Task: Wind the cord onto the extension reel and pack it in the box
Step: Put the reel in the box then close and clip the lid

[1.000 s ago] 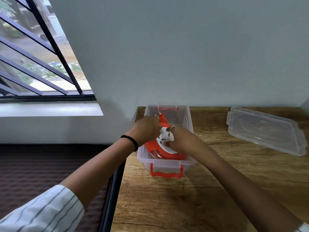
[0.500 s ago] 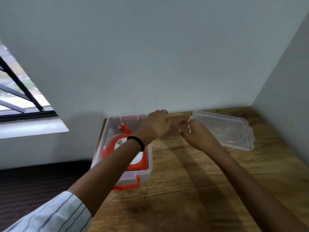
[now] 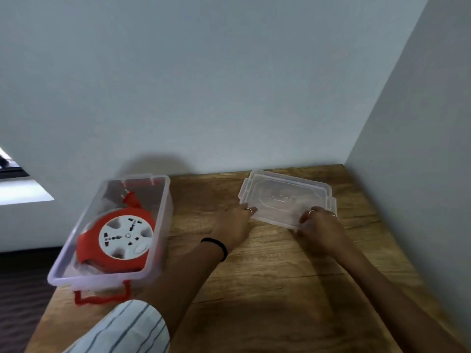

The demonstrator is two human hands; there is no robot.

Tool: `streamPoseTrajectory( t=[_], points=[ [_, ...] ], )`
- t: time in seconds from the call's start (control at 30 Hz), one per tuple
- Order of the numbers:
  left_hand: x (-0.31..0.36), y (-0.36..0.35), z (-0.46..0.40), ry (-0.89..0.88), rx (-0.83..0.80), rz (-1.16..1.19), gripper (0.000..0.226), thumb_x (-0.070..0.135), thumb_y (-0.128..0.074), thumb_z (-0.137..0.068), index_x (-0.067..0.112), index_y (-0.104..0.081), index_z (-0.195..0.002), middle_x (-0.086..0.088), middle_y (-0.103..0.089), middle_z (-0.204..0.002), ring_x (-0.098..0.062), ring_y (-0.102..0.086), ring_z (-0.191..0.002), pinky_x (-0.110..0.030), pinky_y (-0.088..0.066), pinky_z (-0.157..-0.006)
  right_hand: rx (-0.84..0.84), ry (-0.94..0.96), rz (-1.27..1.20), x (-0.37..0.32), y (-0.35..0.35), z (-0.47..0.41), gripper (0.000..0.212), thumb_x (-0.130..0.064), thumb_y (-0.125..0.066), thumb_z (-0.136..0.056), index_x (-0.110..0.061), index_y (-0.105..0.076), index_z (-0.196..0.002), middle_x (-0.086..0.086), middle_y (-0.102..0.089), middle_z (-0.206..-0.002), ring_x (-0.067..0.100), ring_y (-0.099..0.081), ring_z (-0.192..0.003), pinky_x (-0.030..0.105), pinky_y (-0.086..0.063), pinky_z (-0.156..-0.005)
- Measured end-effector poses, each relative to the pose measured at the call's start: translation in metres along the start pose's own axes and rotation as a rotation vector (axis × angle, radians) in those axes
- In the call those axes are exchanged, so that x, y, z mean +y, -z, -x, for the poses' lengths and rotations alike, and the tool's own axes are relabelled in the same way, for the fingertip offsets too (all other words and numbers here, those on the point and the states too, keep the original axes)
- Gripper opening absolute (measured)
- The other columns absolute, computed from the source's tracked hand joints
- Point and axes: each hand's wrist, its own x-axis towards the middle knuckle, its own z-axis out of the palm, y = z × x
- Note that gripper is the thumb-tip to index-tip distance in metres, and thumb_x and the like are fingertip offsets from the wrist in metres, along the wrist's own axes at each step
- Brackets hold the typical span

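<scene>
The reel (image 3: pixel 119 238) is lying flat inside the clear box (image 3: pixel 163 200) at the left side of the desk (image 3: pixel 267 289), with its white socket face looking up. The plug end is pointing to the far wall, so the long axis of the reel is running along the length of the box.

Both hands are reaching to the lid (image 3: pixel 288 197), which is lying near the back right corner, well apart from the box. The left hand (image 3: pixel 233 222) is touching the near left corner with fingers half bent. The right hand (image 3: pixel 318 225) is pinching the near edge.

The lid is thin and smooth, so I think it may be slipping or bending if only one edge is taken. The box is hanging a little over the desk edge; pressing the lid down hard could be tipping it off.
</scene>
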Motion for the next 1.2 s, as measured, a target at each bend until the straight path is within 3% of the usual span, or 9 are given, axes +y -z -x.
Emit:
streamPoseTrajectory(
  t=[0.37, 0.47, 0.57, 0.7, 0.8, 0.93, 1.07, 1.13, 1.2],
  points=[
    [-0.001, -0.01, 0.002, -0.121, 0.246, -0.146, 0.035, 0.025, -0.049, -0.097, 0.008, -0.05, -0.128, -0.009, -0.054, -0.13, -0.026, -0.051, -0.119, -0.034, -0.036, -0.101, 0.298, 0.353, -0.04, 0.028, 0.002, 0.009, 0.025, -0.021, -0.046, -0.089, -0.01, -0.06, -0.106, 0.006, -0.055, -0.116, 0.023, -0.053, -0.1, 0.033, -0.047, -0.079],
    [0.001, 0.014, 0.02, -0.159, 0.388, -0.085, 0.03, 0.023, -0.058, -0.093, 0.005, -0.055, -0.116, -0.013, -0.059, -0.118, -0.03, -0.061, -0.102, -0.035, -0.049, -0.082, 0.417, 0.487, -0.141, 0.012, 0.031, -0.007, 0.015, -0.001, -0.059, -0.087, -0.004, -0.057, -0.102, 0.013, -0.052, -0.114, 0.03, -0.053, -0.101, 0.022, -0.036, -0.085],
    [0.004, 0.045, 0.045, -0.067, 0.534, 0.091, 0.021, 0.019, -0.054, -0.095, 0.006, -0.054, -0.112, -0.012, -0.063, -0.104, -0.026, -0.063, -0.081, -0.039, -0.054, -0.065, 0.522, 0.601, -0.21, -0.014, 0.06, -0.02, 0.019, -0.005, -0.06, -0.09, -0.001, -0.06, -0.109, 0.018, -0.052, -0.124, 0.03, -0.049, -0.116, 0.014, -0.027, -0.102],
    [-0.003, 0.081, 0.078, 0.057, 0.765, 0.28, 0.016, 0.017, -0.055, -0.094, 0.01, -0.055, -0.109, -0.006, -0.065, -0.089, -0.021, -0.062, -0.07, -0.033, -0.051, -0.059, 0.639, 0.742, -0.373, -0.065, 0.082, -0.014, 0.047, -0.012, -0.064, -0.09, -0.007, -0.048, -0.133, 0.011, -0.036, -0.148, 0.026, -0.037, -0.135, 0.032, -0.033, -0.11],
    [-0.015, 0.1, 0.103, 0.171, 0.913, 0.366, 0.013, 0.015, -0.06, -0.092, 0.013, -0.053, -0.103, 0.006, -0.06, -0.082, -0.001, -0.059, -0.069, -0.011, -0.048, -0.061, 0.681, 0.775, -0.506, -0.107, 0.077, -0.003, 0.063, -0.017, -0.063, -0.091, -0.007, -0.032, -0.145, 0.011, -0.025, -0.154, 0.026, -0.026, -0.142, 0.036, -0.025, -0.116],
    [-0.043, 0.118, 0.132, 0.385, 0.987, 0.693, 0.009, 0.015, -0.057, -0.094, 0.015, -0.051, -0.1, 0.002, -0.066, -0.078, -0.005, -0.066, -0.064, -0.012, -0.049, -0.054, 0.413, 0.614, -0.627, -0.152, 0.051, 0.017, 0.071, -0.032, -0.056, -0.094, -0.018, -0.018, -0.151, 0.004, -0.015, -0.16, 0.014, -0.013, -0.146, 0.025, -0.012, -0.116],
    [-0.074, 0.125, 0.166, 0.558, 0.889, 0.957, 0.01, 0.018, -0.05, -0.097, 0.009, -0.054, -0.098, -0.01, -0.067, -0.084, -0.018, -0.069, -0.069, -0.027, -0.056, -0.058, 0.014, 0.544, -0.875, -0.192, 0.006, 0.037, 0.075, -0.053, -0.052, -0.089, -0.026, -0.017, -0.151, -0.003, -0.038, -0.15, 0.009, -0.04, -0.135, 0.026, -0.037, -0.107],
    [-0.084, 0.123, 0.182, 0.614, 0.868, 1.064, 0.014, 0.019, -0.048, -0.098, 0.008, -0.055, -0.095, -0.013, -0.064, -0.086, -0.019, -0.067, -0.069, -0.028, -0.056, -0.058, -0.064, 0.536, -0.97, -0.213, -0.014, 0.046, 0.069, -0.056, -0.051, -0.087, -0.031, -0.025, -0.145, -0.016, -0.044, -0.141, -0.002, -0.048, -0.124, 0.016, -0.044, -0.098],
    [-0.095, 0.117, 0.197, 0.671, 0.865, 1.107, 0.018, 0.02, -0.048, -0.098, 0.004, -0.055, -0.095, -0.014, -0.063, -0.086, -0.02, -0.065, -0.069, -0.03, -0.055, -0.058, -0.089, 0.499, -0.997, -0.23, -0.032, 0.055, 0.069, -0.059, -0.05, -0.089, -0.029, -0.028, -0.147, -0.014, -0.044, -0.144, 0.005, -0.049, -0.126, 0.026, -0.048, -0.1]
  ],
)
